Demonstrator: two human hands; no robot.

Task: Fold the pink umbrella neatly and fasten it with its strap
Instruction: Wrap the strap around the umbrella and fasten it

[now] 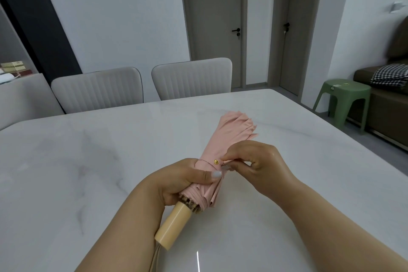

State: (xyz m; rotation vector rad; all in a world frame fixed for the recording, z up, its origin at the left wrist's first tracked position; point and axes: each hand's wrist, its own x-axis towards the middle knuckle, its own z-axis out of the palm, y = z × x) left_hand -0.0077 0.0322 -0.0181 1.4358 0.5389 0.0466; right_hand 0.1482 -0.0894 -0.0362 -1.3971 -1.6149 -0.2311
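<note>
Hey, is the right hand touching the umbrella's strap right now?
Touching. The head view shows the right hand pinching the strap beside the gold snap, while the left hand grips the pink umbrella.

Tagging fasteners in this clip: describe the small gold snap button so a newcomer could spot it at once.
On the white marble-look table, find the rolled pink umbrella with the pale wooden handle, gripped by the left hand. The small round gold snap button sits on the pink fabric mid-roll, beside the right hand fingertips pinching the strap. It is the only shiny metal dot there.
</note>
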